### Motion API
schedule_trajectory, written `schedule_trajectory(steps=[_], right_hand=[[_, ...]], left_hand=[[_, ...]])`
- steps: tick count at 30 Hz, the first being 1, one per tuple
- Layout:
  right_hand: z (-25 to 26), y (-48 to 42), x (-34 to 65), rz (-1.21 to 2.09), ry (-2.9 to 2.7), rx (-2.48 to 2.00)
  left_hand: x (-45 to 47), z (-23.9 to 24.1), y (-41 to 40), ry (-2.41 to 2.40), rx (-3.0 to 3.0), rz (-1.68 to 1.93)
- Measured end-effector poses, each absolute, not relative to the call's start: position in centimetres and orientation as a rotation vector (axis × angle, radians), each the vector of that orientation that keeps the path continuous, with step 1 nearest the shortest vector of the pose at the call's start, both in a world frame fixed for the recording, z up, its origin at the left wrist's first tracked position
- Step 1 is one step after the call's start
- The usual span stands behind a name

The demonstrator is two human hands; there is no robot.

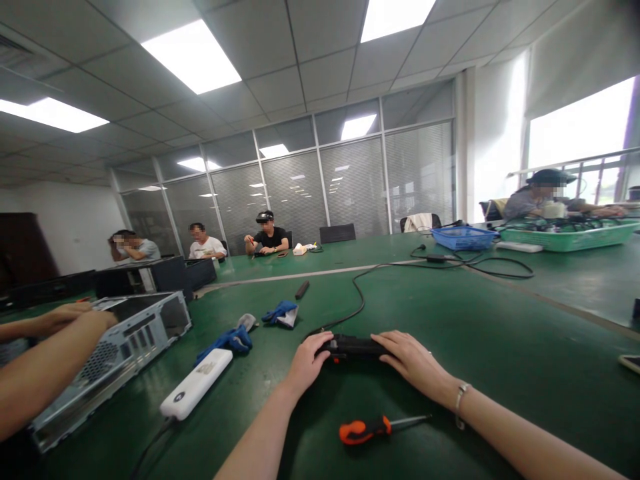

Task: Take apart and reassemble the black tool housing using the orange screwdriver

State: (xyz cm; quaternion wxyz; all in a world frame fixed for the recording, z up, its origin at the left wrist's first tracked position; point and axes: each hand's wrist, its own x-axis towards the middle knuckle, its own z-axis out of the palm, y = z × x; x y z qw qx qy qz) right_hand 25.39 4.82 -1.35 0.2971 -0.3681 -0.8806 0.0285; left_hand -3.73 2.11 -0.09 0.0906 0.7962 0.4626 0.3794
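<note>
My left hand [309,363] is closed on the left end of a long black device [354,345] with a small red part on its near side. The exact kind of device is unclear. At its other end, the fingers and thumb of my right hand [410,360] hold the device too. A black cable [361,293] runs across the green table and reaches the device near my left hand. Closer to me lies a screwdriver [367,429] with an orange and black handle, its shaft pointing right.
Another person's arms [55,353] work at an open metal computer case [145,340] on the left. A white power strip [197,383] and blue gloves [283,313] lie nearby. A blue basket [463,238] and green basket [570,237] stand back right. Several people sit around.
</note>
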Motion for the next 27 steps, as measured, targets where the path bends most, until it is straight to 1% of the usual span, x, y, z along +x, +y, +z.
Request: schedule_trajectory(steps=[11, 19, 27], right_hand=[[-0.82, 4.76, 25.53, 0.182, -2.337, -1.003], [-1.20, 4.93, 25.74, 0.144, -2.301, -0.959], [-1.18, 4.75, 25.69, 0.167, -2.311, -0.983]], left_hand=[[-3.70, -0.34, 2.41, 1.339, 2.336, 1.117], [-3.65, -0.53, 2.51, 1.353, 2.327, 1.175], [-3.42, -0.40, 2.50, 1.396, 2.326, 1.127]])
